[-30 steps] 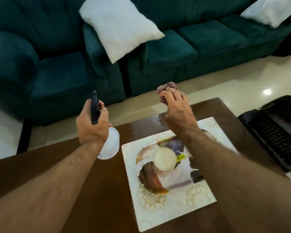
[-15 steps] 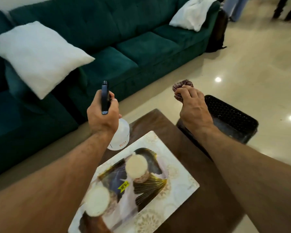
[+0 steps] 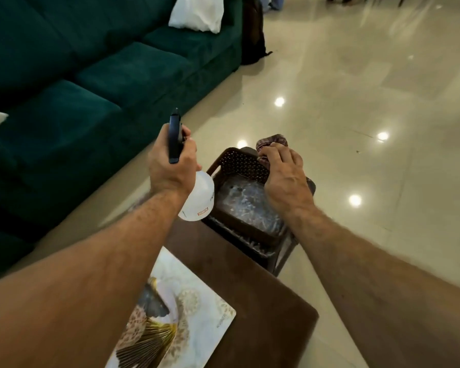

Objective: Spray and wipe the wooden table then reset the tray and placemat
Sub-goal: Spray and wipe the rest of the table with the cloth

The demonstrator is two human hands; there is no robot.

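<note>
My left hand (image 3: 170, 166) grips a spray bottle (image 3: 198, 197), white body with a black trigger head, in the air past the wooden table's (image 3: 250, 282) far corner. My right hand (image 3: 284, 179) holds a crumpled brownish cloth (image 3: 271, 143) above a dark perforated basket (image 3: 239, 166). On the table lies the cream placemat (image 3: 197, 301), and a tray with a gold and dark pattern (image 3: 149, 325) sits on it, largely hidden by my left forearm.
The dark basket sits on a small dark stand (image 3: 282, 251) right beside the table's far edge and holds something shiny. A green sofa (image 3: 91, 75) with a white pillow (image 3: 197, 11) runs along the left. Glossy tiled floor (image 3: 356, 102) spreads to the right.
My view has swung right, away from the table's middle. Both hands moved over to the basket, still holding the bottle and the cloth.
</note>
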